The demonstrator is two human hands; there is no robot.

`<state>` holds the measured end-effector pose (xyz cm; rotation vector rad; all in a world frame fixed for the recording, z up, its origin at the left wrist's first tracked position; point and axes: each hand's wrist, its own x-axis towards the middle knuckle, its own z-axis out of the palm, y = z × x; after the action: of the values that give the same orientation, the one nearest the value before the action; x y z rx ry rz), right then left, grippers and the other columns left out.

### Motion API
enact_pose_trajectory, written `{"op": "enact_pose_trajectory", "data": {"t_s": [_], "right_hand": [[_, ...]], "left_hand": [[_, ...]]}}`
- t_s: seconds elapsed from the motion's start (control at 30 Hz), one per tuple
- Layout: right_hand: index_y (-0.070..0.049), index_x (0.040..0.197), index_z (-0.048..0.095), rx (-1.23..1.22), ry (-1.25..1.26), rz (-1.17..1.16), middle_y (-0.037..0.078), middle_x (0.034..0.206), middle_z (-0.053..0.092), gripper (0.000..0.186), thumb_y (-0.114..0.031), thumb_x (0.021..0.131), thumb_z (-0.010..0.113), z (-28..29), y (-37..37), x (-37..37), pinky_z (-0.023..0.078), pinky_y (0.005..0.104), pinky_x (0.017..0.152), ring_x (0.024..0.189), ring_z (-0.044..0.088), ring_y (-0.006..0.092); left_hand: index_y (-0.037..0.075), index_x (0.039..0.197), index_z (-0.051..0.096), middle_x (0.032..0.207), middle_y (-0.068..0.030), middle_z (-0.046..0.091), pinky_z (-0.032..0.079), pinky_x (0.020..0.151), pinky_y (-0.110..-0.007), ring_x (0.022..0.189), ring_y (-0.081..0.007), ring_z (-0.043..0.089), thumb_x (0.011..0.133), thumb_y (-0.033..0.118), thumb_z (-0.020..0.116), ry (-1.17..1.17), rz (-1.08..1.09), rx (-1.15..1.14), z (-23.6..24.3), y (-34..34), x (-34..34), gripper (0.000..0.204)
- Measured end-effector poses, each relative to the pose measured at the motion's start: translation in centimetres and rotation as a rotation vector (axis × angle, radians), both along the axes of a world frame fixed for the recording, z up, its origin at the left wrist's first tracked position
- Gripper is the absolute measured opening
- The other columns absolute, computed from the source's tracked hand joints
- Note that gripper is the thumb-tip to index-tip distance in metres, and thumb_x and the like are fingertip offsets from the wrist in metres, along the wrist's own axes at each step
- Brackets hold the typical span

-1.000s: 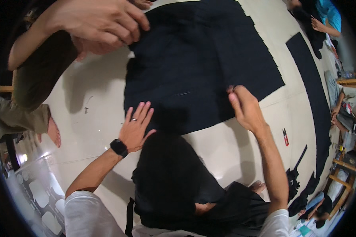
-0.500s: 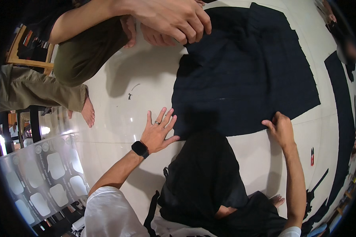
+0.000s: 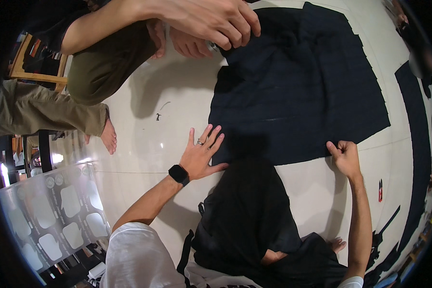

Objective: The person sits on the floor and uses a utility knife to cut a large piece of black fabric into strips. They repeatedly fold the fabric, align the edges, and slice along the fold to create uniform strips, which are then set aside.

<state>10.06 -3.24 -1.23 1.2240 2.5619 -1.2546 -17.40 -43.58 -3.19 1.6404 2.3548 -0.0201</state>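
A large dark navy cloth with uneven cut edges lies spread on the pale tiled floor. My left hand rests flat with fingers spread, fingertips over the cloth's near left corner; a ring and a black watch show on it. At the near right edge, my right hand has its fingers curled, pinching the cloth's hem between thumb and fingers. Another person's hand reaches over the far left of the cloth; what it holds is mostly hidden, though a small shiny bit shows beneath it.
A long dark fabric strip lies along the right. A small red-and-black tool is on the floor near my right forearm. Black scraps lie to the left. A translucent patterned sheet stands at lower left. Someone's bare foot is nearby.
My left hand has slid rightward and slightly forward onto the cloth's corner. My right hand has shifted slightly right and down along the edge. The other person's hand has moved slightly right.
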Motion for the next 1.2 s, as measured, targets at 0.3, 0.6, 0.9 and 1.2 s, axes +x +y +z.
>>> {"op": "enact_pose_trajectory", "data": {"t_s": [0.3,0.6,0.9,1.2], "right_hand": [[-0.006,0.055,0.038,0.111,0.015,-0.038,-0.002,0.053,0.034,0.063,-0.032,0.091,0.083,-0.8,1.5,1.0,0.025,0.0355,0.047,0.055,0.028,0.0105],[-0.006,0.056,0.037,0.14,0.013,-0.033,-0.001,0.054,0.033,0.064,-0.034,0.09,0.084,-0.4,2.7,1.0,0.024,0.0352,0.048,0.055,0.027,0.0113],[-0.004,0.055,0.04,0.161,0.028,-0.047,-0.001,0.053,0.035,0.065,-0.037,0.09,0.084,-1.0,4.4,2.1,0.026,0.0353,0.048,0.055,0.029,0.0111],[0.0,0.059,0.053,0.152,-0.028,0.036,0.009,0.052,0.041,0.058,-0.04,0.095,0.075,0.3,2.1,1.3,0.035,0.0385,0.051,0.055,0.036,0.0143]], "left_hand": [[0.013,0.162,0.033,0.173,-0.0115,0.022,0.016,0.119,-0.075,0.159,-0.0345,0.018,0.084,0.065,0.069,-0.003,0.025,-0.044,0.1,-0.2,-0.2,0.101],[0.015,0.162,0.034,0.173,-0.0092,0.022,0.018,0.116,-0.077,0.16,-0.0328,0.018,0.086,0.071,0.066,0.005,0.037,-0.067,0.2,-0.2,-0.2,0.1],[0.012,0.161,0.034,0.172,-0.0146,0.023,0.017,0.116,-0.078,0.159,-0.0375,0.017,0.084,0.061,0.072,0.009,0.028,-0.043,0.2,-0.1,0.0,0.099],[-0.005,0.157,0.034,0.17,-0.0239,0.022,0.02,0.123,-0.063,0.159,-0.0418,0.018,0.102,0.035,0.058,-0.041,-0.137,0.059,0.9,3.9,1.8,0.072]]}}
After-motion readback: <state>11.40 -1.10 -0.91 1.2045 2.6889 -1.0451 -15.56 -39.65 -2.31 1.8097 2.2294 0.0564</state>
